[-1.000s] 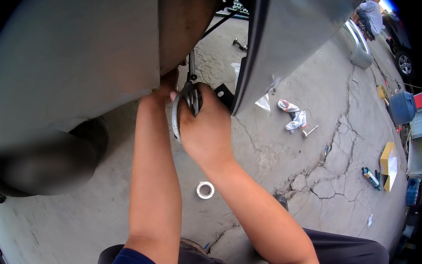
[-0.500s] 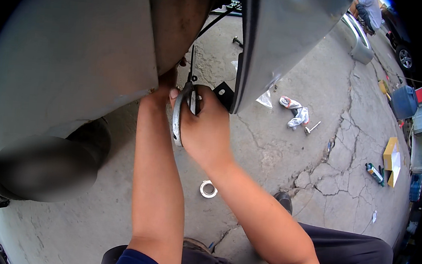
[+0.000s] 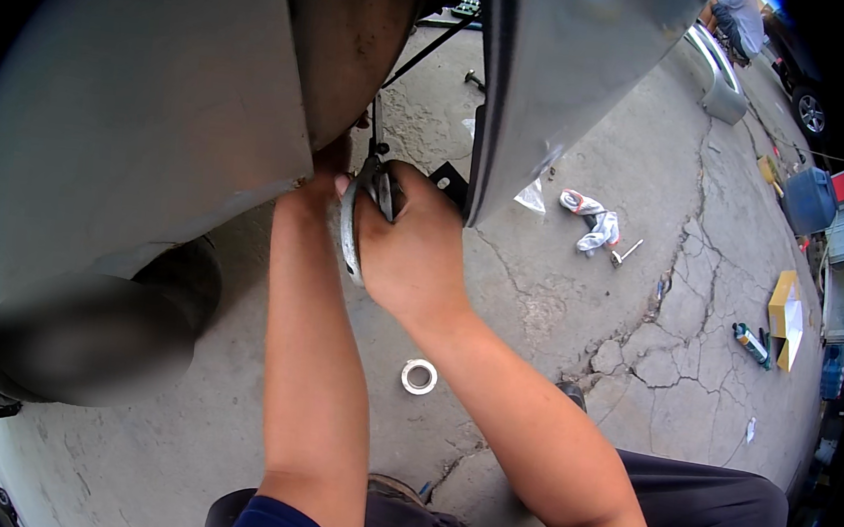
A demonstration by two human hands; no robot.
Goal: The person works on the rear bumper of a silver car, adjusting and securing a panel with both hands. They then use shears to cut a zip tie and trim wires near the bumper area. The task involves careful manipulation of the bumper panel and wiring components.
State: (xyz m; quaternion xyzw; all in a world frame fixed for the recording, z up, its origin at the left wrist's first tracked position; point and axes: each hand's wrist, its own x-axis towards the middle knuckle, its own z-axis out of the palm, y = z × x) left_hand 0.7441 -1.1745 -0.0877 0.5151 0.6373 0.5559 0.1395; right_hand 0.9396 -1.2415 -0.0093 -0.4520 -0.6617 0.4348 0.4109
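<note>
My right hand (image 3: 412,243) is closed round the metal handles of a pair of tin snips (image 3: 347,232). Their narrow dark blade (image 3: 376,127) points upward, away from me, beside the edge of a dark curved wheel-arch liner (image 3: 346,46). My left hand (image 3: 334,160) reaches up behind the lower corner of a grey car body panel (image 3: 144,109); its fingers are mostly hidden there, close to the blade. Just right of my right hand, a black bracket with a hole (image 3: 448,181) juts from the edge of a second grey panel (image 3: 550,64).
A tape roll (image 3: 419,377) lies on the cracked concrete by my right forearm. Farther right are white gloves (image 3: 591,223), a bolt (image 3: 628,253), a bottle (image 3: 752,347), a yellow box (image 3: 785,320) and a blue container (image 3: 809,202). A person (image 3: 739,25) crouches at the far right.
The blade and my right hand have shifted slightly left, and the blade now sits lower against the liner edge. My left forearm has edged left. The grip on the tin snips is kept.
</note>
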